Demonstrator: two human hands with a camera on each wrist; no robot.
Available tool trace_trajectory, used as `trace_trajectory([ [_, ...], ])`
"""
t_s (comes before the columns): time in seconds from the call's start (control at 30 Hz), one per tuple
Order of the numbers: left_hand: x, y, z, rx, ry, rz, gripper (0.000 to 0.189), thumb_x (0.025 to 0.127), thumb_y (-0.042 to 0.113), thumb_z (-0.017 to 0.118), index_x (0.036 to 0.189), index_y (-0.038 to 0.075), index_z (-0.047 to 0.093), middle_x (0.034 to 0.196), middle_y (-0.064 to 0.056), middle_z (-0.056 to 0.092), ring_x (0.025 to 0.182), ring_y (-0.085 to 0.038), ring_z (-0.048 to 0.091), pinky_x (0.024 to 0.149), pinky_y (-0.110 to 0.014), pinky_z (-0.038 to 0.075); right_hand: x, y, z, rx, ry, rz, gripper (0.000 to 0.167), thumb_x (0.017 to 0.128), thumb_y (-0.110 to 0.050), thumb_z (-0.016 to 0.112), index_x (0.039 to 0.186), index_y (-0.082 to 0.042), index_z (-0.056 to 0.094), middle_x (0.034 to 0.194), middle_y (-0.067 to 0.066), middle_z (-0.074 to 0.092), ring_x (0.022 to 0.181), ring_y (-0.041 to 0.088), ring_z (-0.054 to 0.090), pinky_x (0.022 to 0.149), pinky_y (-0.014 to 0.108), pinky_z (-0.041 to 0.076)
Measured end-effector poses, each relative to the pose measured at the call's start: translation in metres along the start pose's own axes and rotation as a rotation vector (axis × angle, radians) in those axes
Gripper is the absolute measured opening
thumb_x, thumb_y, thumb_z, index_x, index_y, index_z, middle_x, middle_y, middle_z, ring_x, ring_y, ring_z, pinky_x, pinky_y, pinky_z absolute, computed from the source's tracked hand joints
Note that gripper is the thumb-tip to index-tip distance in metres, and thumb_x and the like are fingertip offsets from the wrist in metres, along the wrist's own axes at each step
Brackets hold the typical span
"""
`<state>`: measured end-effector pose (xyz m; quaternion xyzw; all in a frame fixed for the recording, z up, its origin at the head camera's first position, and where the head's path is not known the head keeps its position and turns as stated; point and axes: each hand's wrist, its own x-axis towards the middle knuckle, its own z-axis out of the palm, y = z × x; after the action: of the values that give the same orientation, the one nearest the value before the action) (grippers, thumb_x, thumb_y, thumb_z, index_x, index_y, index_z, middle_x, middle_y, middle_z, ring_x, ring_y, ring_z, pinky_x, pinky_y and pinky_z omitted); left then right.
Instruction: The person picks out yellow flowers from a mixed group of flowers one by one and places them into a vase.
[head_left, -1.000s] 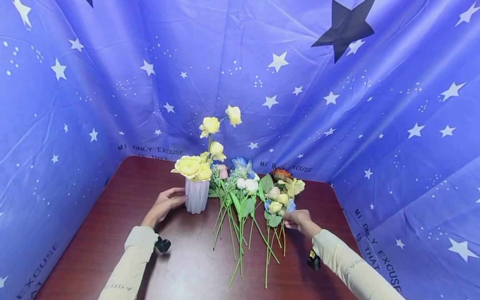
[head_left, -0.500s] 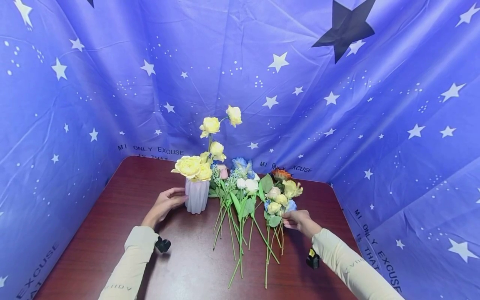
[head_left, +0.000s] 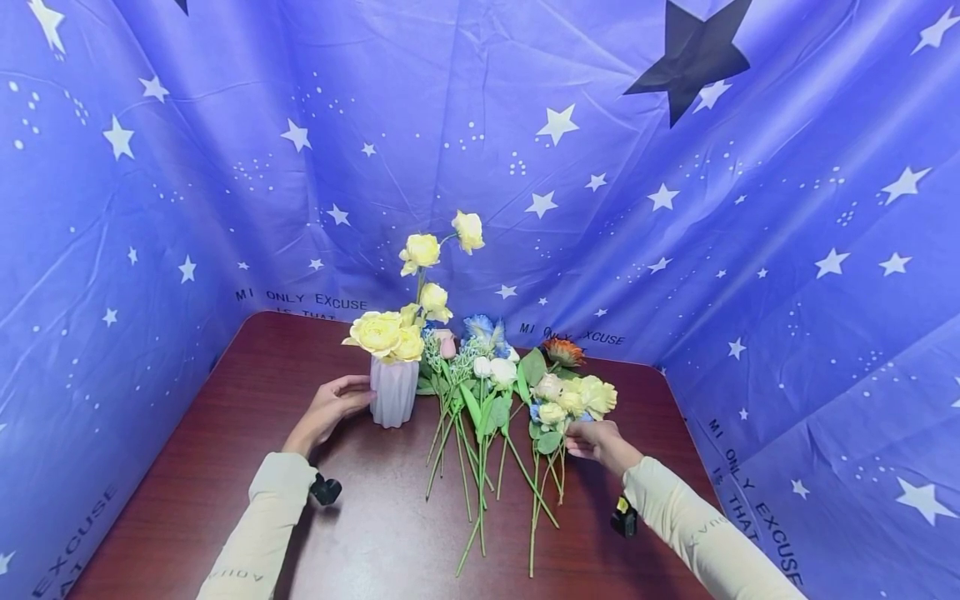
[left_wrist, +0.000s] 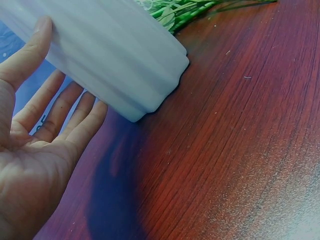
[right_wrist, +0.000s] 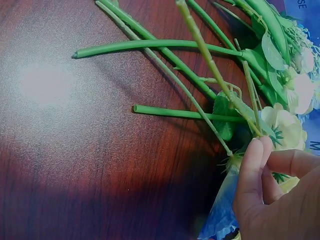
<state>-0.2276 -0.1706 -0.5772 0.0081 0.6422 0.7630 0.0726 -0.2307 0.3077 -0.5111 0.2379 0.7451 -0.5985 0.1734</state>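
Note:
In the head view a pale ribbed vase (head_left: 393,392) stands upright with yellow flowers (head_left: 386,336) in it. My left hand (head_left: 336,408) is at its left side. In the left wrist view the thumb lies on the vase wall (left_wrist: 120,60) and fairly straight fingers (left_wrist: 65,107) reach its edge. My right hand (head_left: 600,442) pinches the stem (right_wrist: 220,75) of a yellow flower (head_left: 597,396) between thumb and fingertips, close below the blooms. Smaller yellow blooms (head_left: 553,413) and blue petals lie beside that hand, partly covered.
A spread of stemmed flowers lies on the reddish-brown table (head_left: 360,517): white ones (head_left: 501,372), a blue one (head_left: 486,333), a pink one (head_left: 445,343) and an orange one (head_left: 562,352). Their green stems (head_left: 482,500) cross towards the front. A blue star-printed cloth (head_left: 450,125) surrounds the table.
The yellow flower in my right hand has tipped down and to the right, uncovering more of the orange flower. Its stem's lower end has shifted left. My left hand and the vase have stayed put.

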Motion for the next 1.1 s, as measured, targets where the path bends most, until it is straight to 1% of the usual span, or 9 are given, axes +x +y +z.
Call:
trace_trajectory([
  [0.17, -0.0004, 0.0007, 0.0001, 0.007, -0.002, 0.0, 0.055, 0.095, 0.003, 0.07, 0.141, -0.014, 0.046, 0.113, 0.0, 0.07, 0.101, -0.001, 0.068, 0.101, -0.033, 0.057, 0.0012, 0.0003, 0.0004, -0.018, 0.001, 0.008, 0.013, 0.087, 0.004, 0.056, 0.082, 0.003, 0.068, 0.057, 0.002, 0.066, 0.052, 0.009, 0.065, 0.056, 0.023, 0.06],
  [0.3, -0.0006, 0.0003, 0.0001, 0.019, -0.001, -0.003, 0.055, 0.095, 0.004, 0.07, 0.141, -0.014, 0.046, 0.115, -0.001, 0.07, 0.101, -0.001, 0.068, 0.101, -0.033, 0.057, 0.0018, 0.0005, 0.0007, -0.039, 0.011, 0.019, 0.017, 0.089, 0.002, 0.056, 0.08, 0.003, 0.069, 0.055, 0.001, 0.065, 0.049, 0.007, 0.064, 0.052, 0.02, 0.058],
  [0.37, -0.0004, 0.0, -0.0002, 0.02, -0.001, -0.003, 0.056, 0.095, 0.005, 0.07, 0.141, -0.014, 0.046, 0.116, -0.002, 0.07, 0.101, -0.001, 0.068, 0.102, -0.033, 0.056, 0.0016, 0.0003, 0.001, -0.043, 0.021, 0.021, 0.018, 0.09, 0.002, 0.056, 0.081, 0.004, 0.071, 0.054, 0.0, 0.065, 0.049, 0.007, 0.063, 0.05, 0.02, 0.057],
  [0.43, 0.0001, -0.0004, -0.0006, 0.018, -0.004, -0.002, 0.056, 0.095, 0.004, 0.07, 0.142, -0.014, 0.046, 0.117, -0.003, 0.069, 0.102, -0.001, 0.068, 0.102, -0.033, 0.056, 0.0013, 0.0002, 0.0004, -0.042, 0.015, 0.019, 0.019, 0.092, 0.0, 0.056, 0.084, 0.007, 0.071, 0.054, 0.0, 0.065, 0.049, 0.006, 0.063, 0.051, 0.02, 0.057],
  [0.6, 0.0011, -0.0006, -0.0012, 0.01, -0.006, 0.002, 0.056, 0.094, 0.004, 0.07, 0.142, -0.014, 0.045, 0.115, -0.003, 0.069, 0.101, -0.001, 0.068, 0.102, -0.033, 0.056, 0.0001, 0.0002, -0.0003, -0.024, 0.007, 0.007, 0.019, 0.097, -0.002, 0.057, 0.096, 0.013, 0.069, 0.058, 0.002, 0.067, 0.051, 0.008, 0.066, 0.054, 0.022, 0.059],
  [0.7, 0.0011, -0.0005, -0.0015, 0.013, -0.004, 0.0, 0.056, 0.094, 0.004, 0.07, 0.142, -0.014, 0.045, 0.114, -0.001, 0.069, 0.101, -0.001, 0.068, 0.102, -0.033, 0.056, 0.0002, 0.0, -0.0002, -0.01, 0.011, 0.006, 0.018, 0.094, 0.001, 0.058, 0.097, 0.015, 0.068, 0.06, 0.005, 0.068, 0.053, 0.011, 0.068, 0.056, 0.023, 0.061],
  [0.83, 0.0011, -0.0003, -0.0016, 0.018, -0.002, -0.004, 0.057, 0.094, 0.005, 0.071, 0.142, -0.014, 0.046, 0.115, -0.002, 0.069, 0.101, -0.001, 0.068, 0.102, -0.033, 0.056, 0.002, 0.0007, -0.0006, -0.007, 0.018, 0.015, 0.012, 0.089, 0.008, 0.058, 0.092, 0.013, 0.068, 0.06, 0.007, 0.069, 0.053, 0.012, 0.069, 0.057, 0.024, 0.062],
  [1.0, 0.0013, -0.0002, -0.0015, 0.018, -0.005, -0.005, 0.057, 0.094, 0.005, 0.071, 0.142, -0.014, 0.046, 0.117, -0.004, 0.069, 0.102, -0.001, 0.068, 0.104, -0.036, 0.055, 0.0027, 0.0009, -0.0016, -0.017, 0.024, 0.022, 0.015, 0.087, 0.01, 0.059, 0.099, 0.016, 0.067, 0.061, 0.008, 0.07, 0.054, 0.013, 0.069, 0.058, 0.024, 0.062],
  [1.1, 0.0013, -0.0003, -0.0017, 0.017, -0.007, -0.004, 0.056, 0.095, 0.004, 0.07, 0.141, -0.014, 0.046, 0.116, -0.003, 0.069, 0.102, -0.001, 0.068, 0.104, -0.036, 0.055, 0.0027, 0.0002, -0.0018, -0.02, 0.031, 0.034, 0.015, 0.087, 0.011, 0.061, 0.1, 0.015, 0.067, 0.061, 0.01, 0.07, 0.053, 0.014, 0.07, 0.057, 0.024, 0.062],
])
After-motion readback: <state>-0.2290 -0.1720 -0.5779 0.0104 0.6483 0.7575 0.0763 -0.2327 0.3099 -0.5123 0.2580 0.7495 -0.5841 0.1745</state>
